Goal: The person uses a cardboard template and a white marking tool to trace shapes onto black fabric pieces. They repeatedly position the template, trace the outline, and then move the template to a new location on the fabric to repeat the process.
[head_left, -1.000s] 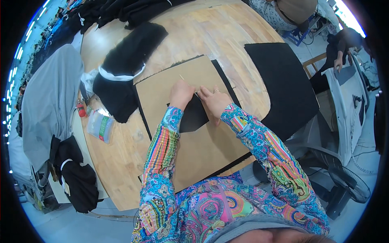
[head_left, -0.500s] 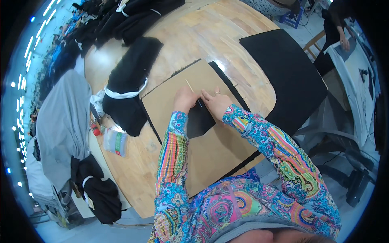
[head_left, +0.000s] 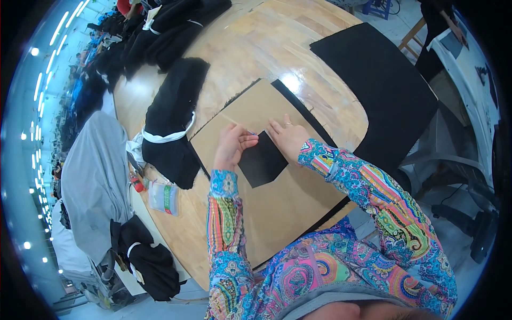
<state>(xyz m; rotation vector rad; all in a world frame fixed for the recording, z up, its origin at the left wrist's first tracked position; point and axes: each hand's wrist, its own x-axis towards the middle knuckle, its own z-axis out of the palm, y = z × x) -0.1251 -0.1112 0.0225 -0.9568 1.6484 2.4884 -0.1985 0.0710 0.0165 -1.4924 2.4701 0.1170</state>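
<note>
A square brown card sheet lies over black cloth whose frayed edges stick out around it. Near its middle is a black five-sided shape; I cannot tell whether it is an opening or a piece lying on top. My left hand pinches a thin, pale pencil-like stick at the upper left of this shape, with its tip near the top corner. On the other side my right hand rests flat on the card, fingers outstretched, a ring on one of them.
A black cloth bundle tied with a white strip lies to the left, near a small clear packet and a red item. Stacked black cloth covers the table's right. Far left stands a grey draped cover. A co-worker's arm shows at upper right.
My left hand has moved left, away from my right hand, and the stick now tilts further over. More of the black shape shows. My right hand stays on the card; the view has shifted slightly.
</note>
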